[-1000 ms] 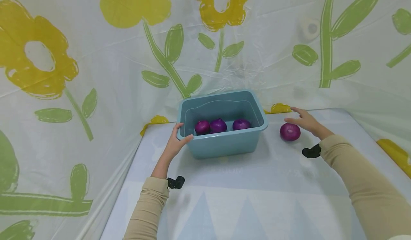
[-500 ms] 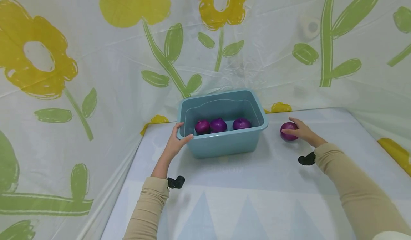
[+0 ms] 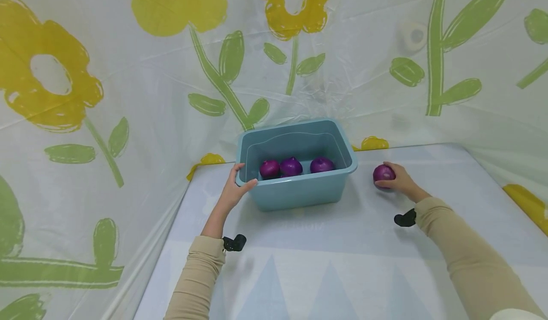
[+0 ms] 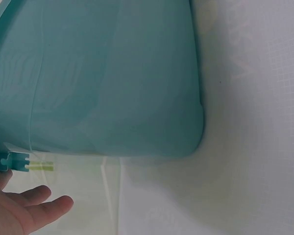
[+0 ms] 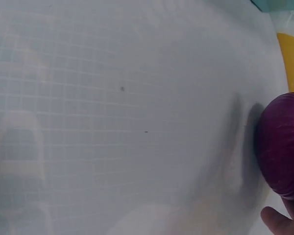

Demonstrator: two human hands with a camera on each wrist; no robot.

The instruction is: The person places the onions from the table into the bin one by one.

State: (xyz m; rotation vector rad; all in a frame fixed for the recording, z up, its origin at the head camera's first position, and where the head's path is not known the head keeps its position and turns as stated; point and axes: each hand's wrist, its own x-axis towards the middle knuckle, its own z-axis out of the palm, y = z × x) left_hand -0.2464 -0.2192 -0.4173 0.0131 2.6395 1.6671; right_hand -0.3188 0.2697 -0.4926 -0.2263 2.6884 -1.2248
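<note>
A red onion (image 3: pixel 384 175) is right of the plastic bin on the table, and my right hand (image 3: pixel 400 179) grips it from its right side, thumb in front and fingers behind. The right wrist view shows that onion (image 5: pixel 284 144) large at the right edge, a shadow beside it and fingertips (image 5: pixel 277 220) below. My left hand (image 3: pixel 233 190) holds the front left corner of the blue-green plastic bin (image 3: pixel 299 192), its thumb at the front rim. Inside the bin lie several more red onions, including one at the right (image 3: pixel 322 165). In the left wrist view, some left-hand fingers (image 4: pixel 51 208) show beside the bin wall (image 4: pixel 112 88).
The bin stands near the back of a pale table (image 3: pixel 299 272) with triangle patterns. A white curtain (image 3: pixel 162 101) printed with yellow flowers hangs behind and along the left. Small black devices sit at both wrists, one by the left cuff (image 3: pixel 234 243).
My right hand has come down and left onto the lone onion and closed round it. That onion has shifted slightly left. My left hand and the bin stay where they were.
</note>
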